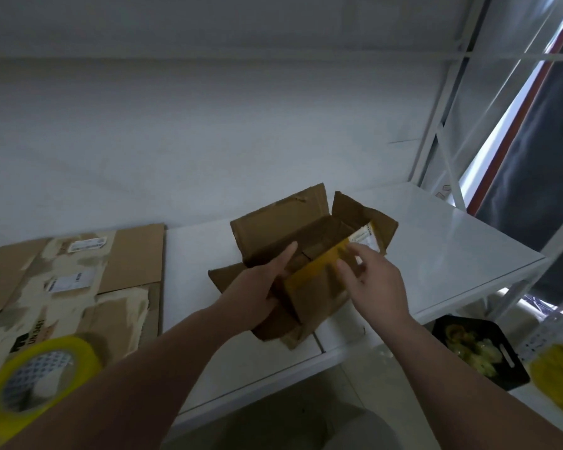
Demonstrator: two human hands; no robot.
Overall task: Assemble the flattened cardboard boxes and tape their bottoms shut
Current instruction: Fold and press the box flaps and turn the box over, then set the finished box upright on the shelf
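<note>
White tabletop (436,254) against a plain white wall, white rack frame (434,131) at far rt. Cardboard box (273,222) sits on the top, open side up, flaps splayed out, right between the two hands. L hand (260,287) lies on the box's near-left wall, fingers straight and pointing into the opening, no curl seen, thumb hidden. R hand (371,280) is just rt of it, fingers loosely spread and half bent, wide, holding nothing. Its tips are at the yellow-taped flap (309,272), but contact is too blurred to tell. Well left of L hand: stack of flattened boxes (72,277), labels up. Beside L forearm, nearer the camera: yellow tape roll (75,355), blurred. Below and rt of R wrist, under the table edge: black tray (478,349) w/ yellowish contents, can't tell what.
</note>
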